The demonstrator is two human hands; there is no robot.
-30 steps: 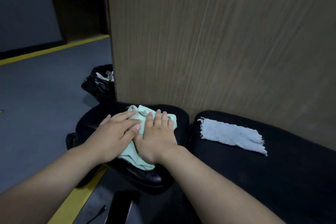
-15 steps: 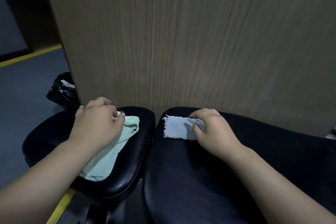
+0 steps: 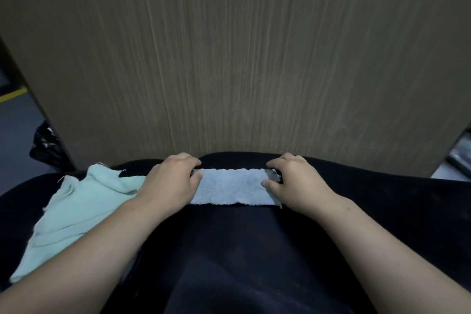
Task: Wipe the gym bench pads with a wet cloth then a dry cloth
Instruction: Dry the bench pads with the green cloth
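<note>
While stretched flat on the bench pad [image 3: 242, 250], blue cloth [image 3: 233, 187] pinched by left hand [image 3: 170, 181] and right hand [image 3: 295, 181], green cloth [image 3: 76, 206] just left.

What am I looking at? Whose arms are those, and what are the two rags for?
The camera sits on a person's head, looking down, so you see their own two bare arms. In front is a black gym bench pad, pushed up against a wooden panel. The left hand and the right hand each pinch one end of a pale blue cloth, stretched flat on the pad between them. A mint green cloth lies loose on the pad to the left, with nobody touching it. The job is wiping the pads clean. I cannot tell from the picture which cloth is wet.
</note>
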